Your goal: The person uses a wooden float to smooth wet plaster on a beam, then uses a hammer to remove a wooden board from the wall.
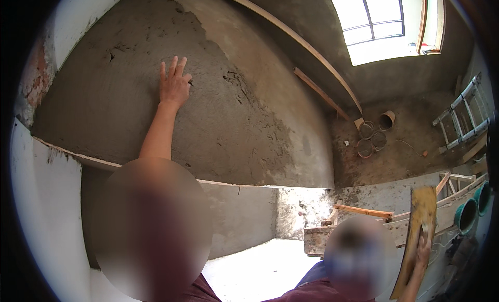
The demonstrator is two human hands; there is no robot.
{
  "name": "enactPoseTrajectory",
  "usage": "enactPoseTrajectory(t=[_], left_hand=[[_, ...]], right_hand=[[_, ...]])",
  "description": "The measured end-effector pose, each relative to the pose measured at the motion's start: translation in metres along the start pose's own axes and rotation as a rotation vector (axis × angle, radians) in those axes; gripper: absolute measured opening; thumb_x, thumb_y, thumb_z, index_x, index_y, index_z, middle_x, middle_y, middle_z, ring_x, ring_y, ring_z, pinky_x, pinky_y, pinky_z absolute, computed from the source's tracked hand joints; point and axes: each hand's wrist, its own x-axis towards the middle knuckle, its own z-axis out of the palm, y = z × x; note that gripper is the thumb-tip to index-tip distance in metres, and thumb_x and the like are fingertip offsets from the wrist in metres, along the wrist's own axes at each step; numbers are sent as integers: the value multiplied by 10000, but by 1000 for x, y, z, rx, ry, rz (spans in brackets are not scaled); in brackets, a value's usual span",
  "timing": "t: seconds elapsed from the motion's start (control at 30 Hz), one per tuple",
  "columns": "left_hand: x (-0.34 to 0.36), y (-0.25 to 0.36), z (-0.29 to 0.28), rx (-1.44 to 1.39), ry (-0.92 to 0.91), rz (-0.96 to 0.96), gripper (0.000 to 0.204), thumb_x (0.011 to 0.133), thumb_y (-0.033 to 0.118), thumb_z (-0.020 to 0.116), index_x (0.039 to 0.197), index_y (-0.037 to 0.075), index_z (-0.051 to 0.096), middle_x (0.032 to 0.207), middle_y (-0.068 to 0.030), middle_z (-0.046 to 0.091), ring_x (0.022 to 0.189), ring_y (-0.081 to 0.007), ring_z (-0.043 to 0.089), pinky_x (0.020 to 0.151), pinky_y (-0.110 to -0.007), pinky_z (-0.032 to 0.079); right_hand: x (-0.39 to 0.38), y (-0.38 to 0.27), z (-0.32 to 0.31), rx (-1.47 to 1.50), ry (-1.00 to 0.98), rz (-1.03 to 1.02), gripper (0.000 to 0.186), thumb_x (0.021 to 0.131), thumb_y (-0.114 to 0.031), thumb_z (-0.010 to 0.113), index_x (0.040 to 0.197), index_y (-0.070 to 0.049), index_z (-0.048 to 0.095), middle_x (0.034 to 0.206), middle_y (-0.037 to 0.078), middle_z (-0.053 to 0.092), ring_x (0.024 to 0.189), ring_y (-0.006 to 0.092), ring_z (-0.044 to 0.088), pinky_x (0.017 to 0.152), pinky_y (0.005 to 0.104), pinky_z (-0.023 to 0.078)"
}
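Note:
My left hand reaches up to the wet grey plaster on the wall, fingers spread apart and seemingly touching it. The plaster has rough, ragged patches to the right of the hand, and its edge meets a paler, drier band. At the lower right, my right hand grips a long yellow plastering float by the handle on its back. The float stands nearly upright, away from the wall. Blurred patches cover part of my left arm and the area right of my body.
A plank scaffold stands below right, with green buckets beside it. A metal ladder leans at the far right. Several round containers, including a bucket, sit on the floor. A long wooden strip curves across, near a window.

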Motion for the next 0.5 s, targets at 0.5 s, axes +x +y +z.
enactPoseTrajectory(t=[0.5], left_hand=[[14,7,9,111,-110,-81,128,843,301,738,918,198,735,1523,-32,357,1464,-226,199,1200,-574,11]], right_hand=[[-57,70,-20,-159,7,332,563,966,-470,496,1251,13,548,1136,301,609,1060,473,563,881,483,442]])
